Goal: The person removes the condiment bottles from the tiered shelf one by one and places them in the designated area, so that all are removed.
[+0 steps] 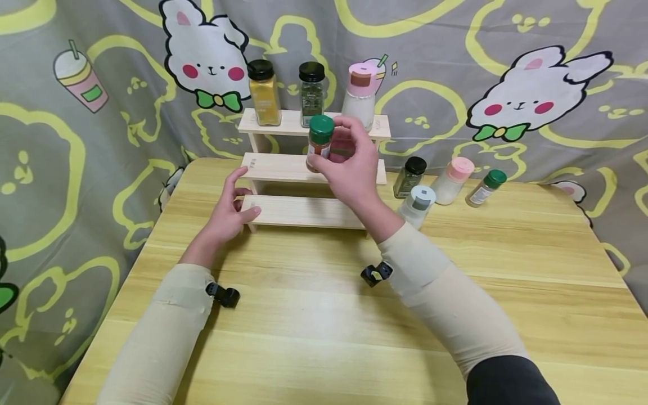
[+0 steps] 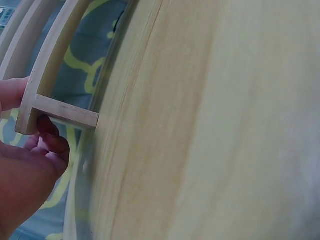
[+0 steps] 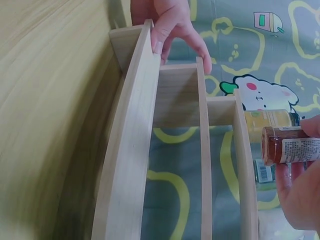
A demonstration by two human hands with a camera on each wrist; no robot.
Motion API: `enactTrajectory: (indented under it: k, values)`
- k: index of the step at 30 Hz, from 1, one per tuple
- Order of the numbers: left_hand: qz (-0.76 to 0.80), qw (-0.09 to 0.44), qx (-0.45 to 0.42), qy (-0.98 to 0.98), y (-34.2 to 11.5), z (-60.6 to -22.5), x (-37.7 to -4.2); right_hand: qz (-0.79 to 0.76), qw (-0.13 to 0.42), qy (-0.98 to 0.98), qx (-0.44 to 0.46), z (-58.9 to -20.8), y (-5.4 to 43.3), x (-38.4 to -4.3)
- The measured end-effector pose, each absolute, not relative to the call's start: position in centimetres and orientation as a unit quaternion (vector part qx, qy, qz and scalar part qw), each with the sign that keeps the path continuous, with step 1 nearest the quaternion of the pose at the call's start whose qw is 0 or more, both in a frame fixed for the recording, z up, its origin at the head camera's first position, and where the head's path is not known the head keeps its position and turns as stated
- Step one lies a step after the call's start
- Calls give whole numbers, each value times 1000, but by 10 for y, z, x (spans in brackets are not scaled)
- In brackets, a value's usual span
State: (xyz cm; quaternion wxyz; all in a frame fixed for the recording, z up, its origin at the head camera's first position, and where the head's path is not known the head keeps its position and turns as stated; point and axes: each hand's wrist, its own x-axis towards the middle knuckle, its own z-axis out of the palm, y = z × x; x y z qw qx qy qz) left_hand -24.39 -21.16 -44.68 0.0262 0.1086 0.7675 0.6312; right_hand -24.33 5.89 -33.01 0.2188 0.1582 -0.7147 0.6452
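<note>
A three-tier wooden shelf rack (image 1: pixel 309 212) stands on the table near the curtain. My left hand (image 1: pixel 229 212) grips its left end, thumb on the lowest tier and another finger up at the middle tier's edge. In the left wrist view, the other fingers curl below the plank (image 2: pixel 47 65). My right hand (image 1: pixel 356 169) holds a small spice jar (image 1: pixel 320 134) with a green cap and reddish contents, upright in front of the top tier. The right wrist view shows the jar's base (image 3: pixel 270 145) and white label.
On the top tier stand a yellow spice jar (image 1: pixel 265 95), a black-capped jar (image 1: pixel 311 95) and a pink-capped shaker (image 1: pixel 360 93). Right of the rack are a black-capped jar (image 1: pixel 410 179), a grey-capped shaker (image 1: pixel 419 205), a pink-capped shaker (image 1: pixel 452 183) and a green-capped jar (image 1: pixel 486 188).
</note>
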Motion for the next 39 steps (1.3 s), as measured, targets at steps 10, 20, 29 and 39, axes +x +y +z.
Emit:
enactTrajectory:
  k: [10, 20, 29, 39]
  values:
    - [637, 26, 104, 764, -211, -447, -244, 645, 225, -717, 138, -307, 72, -218]
    - [632, 35, 99, 768, -212, -451, -246, 634, 240, -725, 122, -301, 89, -206]
    - [631, 27, 101, 769, -211, -448, -244, 624, 248, -734, 102, -305, 112, -204]
    - [630, 24, 103, 769, -211, -448, -244, 618, 275, -730, 94, -310, 140, -204]
